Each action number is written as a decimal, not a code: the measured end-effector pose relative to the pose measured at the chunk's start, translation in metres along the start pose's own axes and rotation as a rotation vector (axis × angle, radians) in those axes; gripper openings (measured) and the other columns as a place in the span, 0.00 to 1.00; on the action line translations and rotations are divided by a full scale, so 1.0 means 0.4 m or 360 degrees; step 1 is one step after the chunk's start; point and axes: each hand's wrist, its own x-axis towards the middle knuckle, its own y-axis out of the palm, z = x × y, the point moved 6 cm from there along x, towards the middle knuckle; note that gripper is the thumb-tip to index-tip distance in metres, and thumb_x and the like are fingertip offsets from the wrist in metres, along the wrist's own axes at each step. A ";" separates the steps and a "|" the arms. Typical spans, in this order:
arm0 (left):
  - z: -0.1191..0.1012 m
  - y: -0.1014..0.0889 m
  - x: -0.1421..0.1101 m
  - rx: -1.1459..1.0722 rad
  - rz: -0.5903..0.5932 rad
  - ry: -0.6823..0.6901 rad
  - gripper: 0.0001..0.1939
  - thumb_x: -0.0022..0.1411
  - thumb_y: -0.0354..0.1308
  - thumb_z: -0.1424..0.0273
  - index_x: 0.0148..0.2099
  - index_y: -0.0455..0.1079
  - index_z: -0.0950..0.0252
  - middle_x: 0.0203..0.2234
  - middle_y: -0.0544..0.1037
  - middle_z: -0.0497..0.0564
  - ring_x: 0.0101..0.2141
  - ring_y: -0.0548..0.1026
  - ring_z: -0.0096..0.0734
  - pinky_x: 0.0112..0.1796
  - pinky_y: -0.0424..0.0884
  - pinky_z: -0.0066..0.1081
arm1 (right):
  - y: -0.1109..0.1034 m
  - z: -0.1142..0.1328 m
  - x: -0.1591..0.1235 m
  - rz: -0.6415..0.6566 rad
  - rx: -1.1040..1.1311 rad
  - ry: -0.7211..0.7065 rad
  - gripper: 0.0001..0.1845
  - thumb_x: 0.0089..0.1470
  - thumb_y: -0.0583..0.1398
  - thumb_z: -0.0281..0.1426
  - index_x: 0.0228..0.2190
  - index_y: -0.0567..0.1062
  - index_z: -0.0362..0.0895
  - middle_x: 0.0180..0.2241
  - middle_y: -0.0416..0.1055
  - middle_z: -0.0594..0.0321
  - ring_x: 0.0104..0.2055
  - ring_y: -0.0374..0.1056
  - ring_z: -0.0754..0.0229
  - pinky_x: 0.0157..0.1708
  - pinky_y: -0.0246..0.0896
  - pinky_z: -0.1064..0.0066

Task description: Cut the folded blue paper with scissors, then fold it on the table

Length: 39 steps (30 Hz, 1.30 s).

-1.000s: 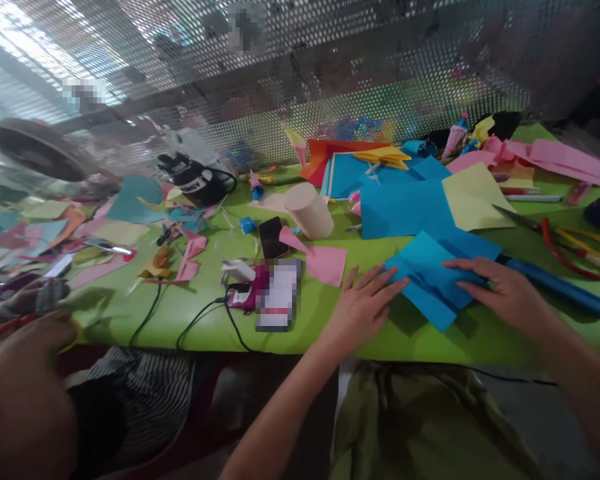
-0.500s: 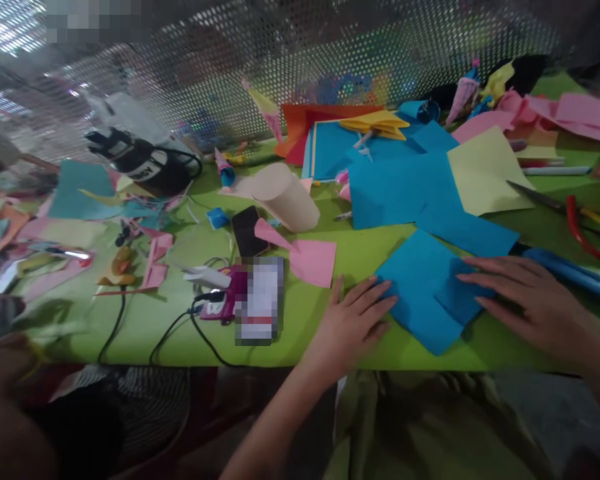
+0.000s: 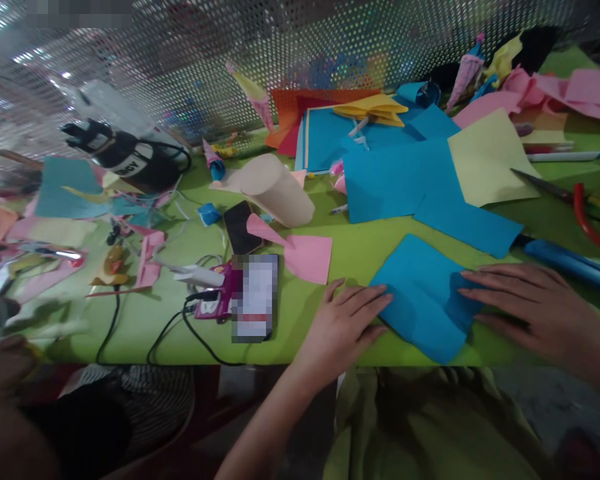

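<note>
A perforated screen (image 3: 330, 57) rises behind the bright green tabletop (image 3: 357, 253). At its near edge lies a square sheet of blue paper (image 3: 420, 293), apparently being smoothed; the next move likely calls for light, even pressure. Palms down, the left hand (image 3: 347, 317) rests loosely spread fingers on the sheet's left corner, the right hand (image 3: 527, 307) extended ones on the right; neither appears to grip.

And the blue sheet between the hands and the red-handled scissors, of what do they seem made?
Blue sheet: probably matte paper, by its thin edges and lack of shine. Scissors: handle seems smooth plastic, by its even red; blade likely metal, being thin and pointed.
</note>
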 end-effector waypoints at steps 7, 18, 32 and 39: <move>0.003 0.005 0.010 0.0005 -0.0063 0.0028 0.27 0.66 0.62 0.55 0.63 0.70 0.58 0.58 0.77 0.55 0.53 0.73 0.44 0.55 0.64 0.46 | 0.012 0.015 -0.004 0.0128 0.0059 0.0024 0.35 0.57 0.65 0.50 0.64 0.66 0.62 0.64 0.70 0.64 0.63 0.66 0.41 0.58 0.61 0.46; 0.007 -0.004 0.004 0.0009 -0.0072 0.0060 0.25 0.66 0.63 0.56 0.62 0.71 0.59 0.57 0.77 0.53 0.52 0.73 0.42 0.54 0.64 0.44 | 0.008 0.023 -0.004 0.0044 -0.0001 -0.0114 0.19 0.67 0.58 0.36 0.58 0.74 0.58 0.62 0.71 0.64 0.62 0.66 0.48 0.56 0.61 0.51; -0.011 0.011 0.021 0.0184 0.0160 -0.0010 0.31 0.65 0.61 0.49 0.66 0.67 0.52 0.55 0.75 0.55 0.53 0.72 0.48 0.61 0.56 0.58 | 0.037 0.088 0.032 0.0262 0.0003 -0.0165 0.40 0.59 0.62 0.49 0.69 0.59 0.58 0.66 0.67 0.67 0.65 0.64 0.45 0.60 0.59 0.46; 0.012 -0.002 0.012 0.0048 -0.0086 -0.0044 0.16 0.71 0.57 0.68 0.59 0.73 0.60 0.50 0.79 0.55 0.49 0.73 0.42 0.51 0.69 0.45 | 0.030 0.066 0.024 0.0216 0.0110 -0.0204 0.30 0.64 0.59 0.38 0.66 0.64 0.57 0.62 0.71 0.64 0.62 0.68 0.47 0.58 0.62 0.49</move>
